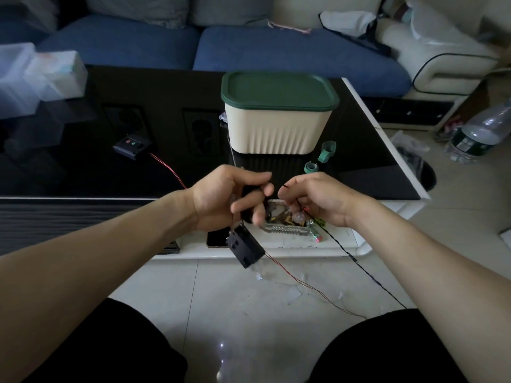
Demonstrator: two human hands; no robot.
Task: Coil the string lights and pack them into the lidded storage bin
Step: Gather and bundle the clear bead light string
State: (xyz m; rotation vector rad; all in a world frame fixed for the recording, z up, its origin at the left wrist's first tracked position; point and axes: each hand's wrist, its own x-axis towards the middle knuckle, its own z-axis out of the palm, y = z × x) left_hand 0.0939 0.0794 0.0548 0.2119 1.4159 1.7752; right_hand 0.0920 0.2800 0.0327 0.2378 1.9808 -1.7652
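A cream storage bin (278, 131) with its dark green lid (279, 91) closed stands on the black table (171, 87). In front of it, my left hand (224, 199) grips a bundle of string lights, and a black battery box (245, 248) dangles below it on a wire. My right hand (315, 200) pinches the thin dark wire (367, 275), which trails down to the right over the floor. A thin red wire (304, 284) runs from the battery box across the tiles. A second black battery box (132, 145) with a red wire lies on the table at the left.
Two green rolls (326, 152) lie right of the bin. A glass tray (287, 225) with small items sits on the table's white lower ledge beneath my hands, beside a phone (217, 239). Clear boxes (41, 76) stand far left. A blue sofa (276, 51) is behind; a water bottle (481, 134) lies right.
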